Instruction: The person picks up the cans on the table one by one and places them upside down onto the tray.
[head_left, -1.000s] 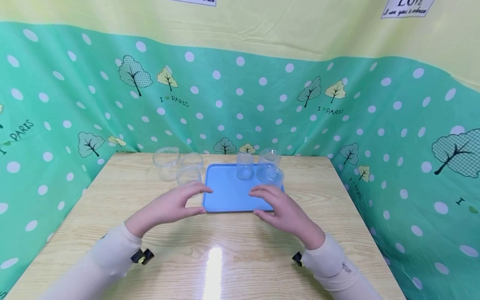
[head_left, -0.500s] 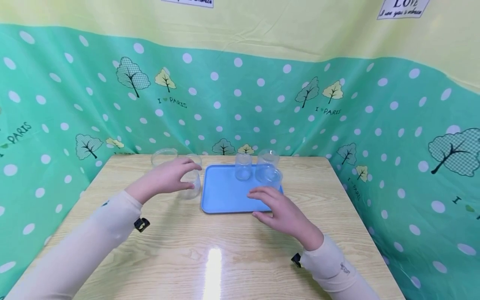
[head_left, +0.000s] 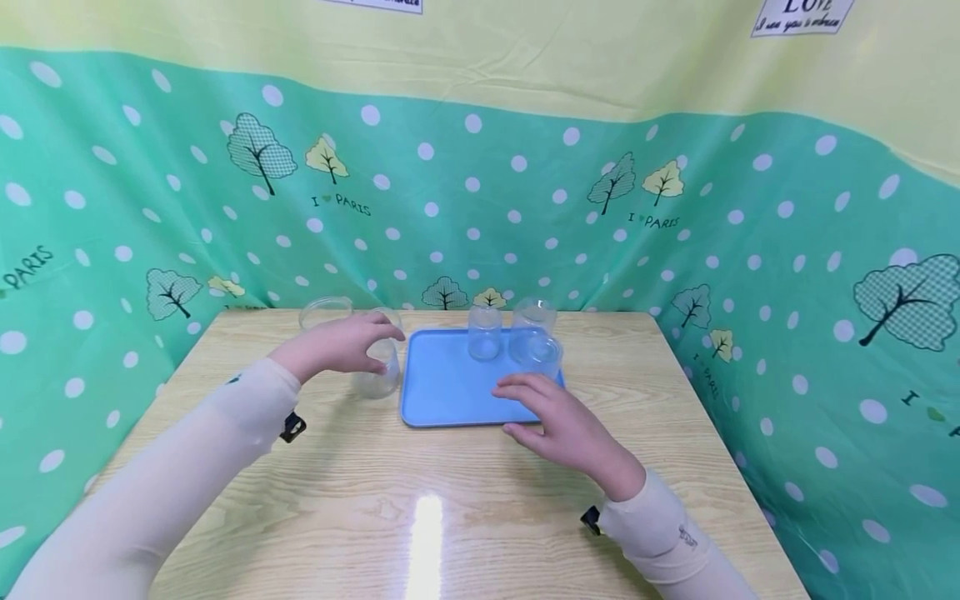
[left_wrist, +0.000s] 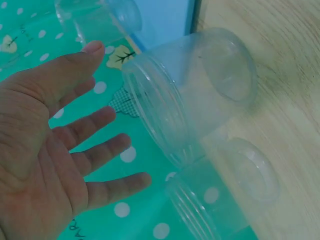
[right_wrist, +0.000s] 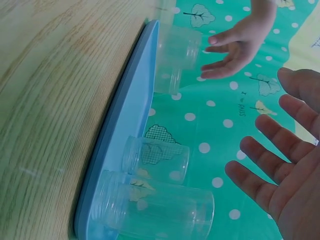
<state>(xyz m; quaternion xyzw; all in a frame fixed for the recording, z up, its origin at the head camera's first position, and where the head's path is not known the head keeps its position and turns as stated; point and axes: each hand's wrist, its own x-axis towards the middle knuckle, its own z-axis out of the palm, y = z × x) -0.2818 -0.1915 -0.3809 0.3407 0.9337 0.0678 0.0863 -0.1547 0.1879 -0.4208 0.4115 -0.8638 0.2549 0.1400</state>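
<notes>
- Left hand (head_left: 341, 343): its grip is loose, the fingers extended and the thumb held away from them, above and just beside the nearest clear jar (left_wrist: 200, 90); in the left wrist view the fingertips stand apart from that jar.
- That jar stands upright on the tabletop (head_left: 322, 500), just left of the blue tray (head_left: 431, 396), with its ribbed rim uppermost.
- Behind it stands a 2nd jar (head_left: 387, 317), and farther left a wide-rimmed jar (head_left: 324, 310), both partly hidden by the hand in the head view.
- Right hand (head_left: 566, 425): its grip is slack too, fingers spread, over the tray's near right corner and apart from the jars there.
- The tray carries clear jars along its far and right parts: a small jar (head_left: 484, 335) toward the middle of the far side, and to its right a tall jar (head_left: 532, 315) overlapping a front jar (head_left: 543, 357) in the head view.
- Both arms wear pale sleeves (head_left: 210, 433).
- Beyond the tabletop hangs green and yellow cloth (head_left: 442, 200) printed with trees and dots.
</notes>
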